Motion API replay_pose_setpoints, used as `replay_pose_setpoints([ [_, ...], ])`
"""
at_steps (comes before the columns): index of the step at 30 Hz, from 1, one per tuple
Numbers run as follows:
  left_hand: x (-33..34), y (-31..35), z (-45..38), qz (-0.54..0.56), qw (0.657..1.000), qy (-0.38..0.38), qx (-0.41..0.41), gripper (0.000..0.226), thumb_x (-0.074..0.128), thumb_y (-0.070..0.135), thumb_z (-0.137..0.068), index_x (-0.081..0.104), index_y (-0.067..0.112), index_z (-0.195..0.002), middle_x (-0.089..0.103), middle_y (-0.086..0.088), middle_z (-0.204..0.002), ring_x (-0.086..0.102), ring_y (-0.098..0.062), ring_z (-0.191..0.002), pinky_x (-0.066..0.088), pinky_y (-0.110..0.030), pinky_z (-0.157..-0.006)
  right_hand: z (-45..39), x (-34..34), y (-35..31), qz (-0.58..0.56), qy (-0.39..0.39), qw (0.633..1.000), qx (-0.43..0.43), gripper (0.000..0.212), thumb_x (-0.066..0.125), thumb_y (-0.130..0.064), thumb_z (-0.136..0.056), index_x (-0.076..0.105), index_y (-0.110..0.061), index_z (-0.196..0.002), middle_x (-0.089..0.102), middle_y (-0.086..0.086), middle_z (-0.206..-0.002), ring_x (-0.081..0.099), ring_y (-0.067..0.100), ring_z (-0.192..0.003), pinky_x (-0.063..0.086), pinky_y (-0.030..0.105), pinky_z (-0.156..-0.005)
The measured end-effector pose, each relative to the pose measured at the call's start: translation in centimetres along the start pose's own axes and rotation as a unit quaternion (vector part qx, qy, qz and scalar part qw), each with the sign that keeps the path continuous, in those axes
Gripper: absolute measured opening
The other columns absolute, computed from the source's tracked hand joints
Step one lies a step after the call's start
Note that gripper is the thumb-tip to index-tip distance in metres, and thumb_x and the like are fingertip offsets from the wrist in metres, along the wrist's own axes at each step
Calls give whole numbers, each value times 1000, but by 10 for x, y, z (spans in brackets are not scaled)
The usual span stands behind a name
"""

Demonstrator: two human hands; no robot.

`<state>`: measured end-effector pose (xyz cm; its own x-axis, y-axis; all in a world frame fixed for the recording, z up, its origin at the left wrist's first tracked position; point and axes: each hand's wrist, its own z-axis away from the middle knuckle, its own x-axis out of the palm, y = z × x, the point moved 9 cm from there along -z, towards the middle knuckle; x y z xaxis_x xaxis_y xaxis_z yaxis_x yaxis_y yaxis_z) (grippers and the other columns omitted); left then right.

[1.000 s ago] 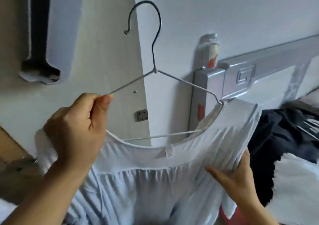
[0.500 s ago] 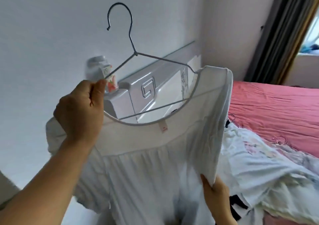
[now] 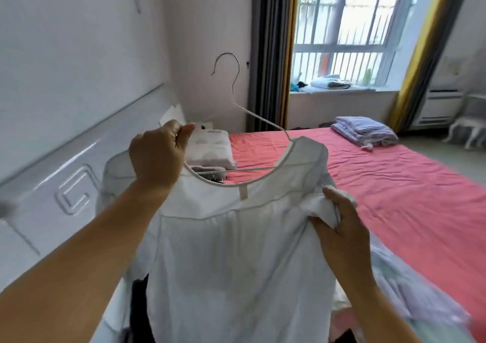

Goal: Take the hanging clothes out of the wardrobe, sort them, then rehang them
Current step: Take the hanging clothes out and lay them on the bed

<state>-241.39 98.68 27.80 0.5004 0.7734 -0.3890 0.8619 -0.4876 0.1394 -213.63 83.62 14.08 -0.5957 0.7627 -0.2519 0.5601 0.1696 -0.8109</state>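
Fingers of the left hand [image 3: 157, 156] pinch the left arm of a thin silver wire hanger [image 3: 259, 122], its grip clenched around the wire and lifting it up in front of the person. Draped on that hanger, a pale white gathered blouse [image 3: 236, 258] hangs above the near edge of the bed, its round neckline open toward the camera. The right hand [image 3: 339, 227] bunches the blouse's right shoulder fabric, its grip grasping the cloth. Behind lies a bed with a coral-pink sheet [image 3: 381, 185], a folded lilac blanket [image 3: 364, 130] near its far side, and a white glossy headboard [image 3: 73, 185] at left.
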Motion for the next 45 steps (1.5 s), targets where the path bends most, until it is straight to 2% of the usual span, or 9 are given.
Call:
replay_pose_setpoints([
  [4,69,48,-27,57,998,9,39,37,58,36,-90,64,6,-70,59,-22,-52,56,-42,-44,43,-33,-48,-67,-40,12,13,87,996,-8,43,74,-10,-77,60,-21,-116,62,3,-110,58,20,-101,39,24,-82],
  [11,221,104,-60,128,991,-20,30,54,40,50,-93,70,6,-84,66,-25,-72,61,-46,-65,47,-43,-57,-178,-77,103,0,152,988,-7,37,69,-11,-80,55,-31,-107,57,-18,-98,48,-6,-91,32,-3,-71],
  [24,572,121,108,128,920,-361,-80,59,35,56,-85,66,7,-80,65,-19,-71,60,-41,-73,43,-41,-63,-200,10,457,108,-44,944,308,64,73,-13,-76,39,-14,-131,51,6,-121,51,29,-116,41,32,-89],
  [28,629,111,147,96,900,-411,-108,45,50,42,-94,65,3,-79,64,-22,-72,59,-42,-75,39,-41,-67,-183,46,516,265,-202,894,299,83,62,-44,-78,26,-17,-147,20,10,-154,15,26,-144,17,38,-113],
  [32,675,101,192,82,881,-451,-115,38,51,37,-95,66,4,-85,67,-22,-75,62,-42,-80,39,-42,-77,-164,74,553,338,-278,861,258,80,36,-62,-71,49,-18,-136,41,14,-145,40,40,-131,37,60,-96],
  [36,705,96,251,-4,818,-569,-84,47,39,41,-99,42,18,-139,47,-8,-140,34,-24,-136,1,-46,-112,-155,95,576,369,-339,836,225,74,30,-67,-78,56,-21,-130,49,10,-140,39,31,-132,43,50,-96],
  [40,699,89,311,-55,750,-657,-56,55,31,50,-98,23,28,-148,14,5,-158,2,-13,-146,-9,-48,-112,-139,109,587,354,-381,811,267,102,-1,-74,-56,17,-33,-148,-1,-3,-157,1,21,-146,10,39,-114],
  [42,689,84,318,-48,755,-650,-74,52,33,49,-98,31,26,-145,19,3,-156,6,-14,-145,-6,-46,-113,-142,113,580,360,-387,802,276,99,3,-70,-60,33,-28,-145,20,5,-156,20,26,-143,19,43,-112],
  [45,670,86,296,21,813,-573,-102,51,41,49,-92,55,16,-127,43,-7,-143,33,-24,-137,13,-44,-112,-160,119,562,353,-330,847,219,57,37,-49,-75,70,-11,-103,66,17,-113,63,37,-104,48,52,-85],
])
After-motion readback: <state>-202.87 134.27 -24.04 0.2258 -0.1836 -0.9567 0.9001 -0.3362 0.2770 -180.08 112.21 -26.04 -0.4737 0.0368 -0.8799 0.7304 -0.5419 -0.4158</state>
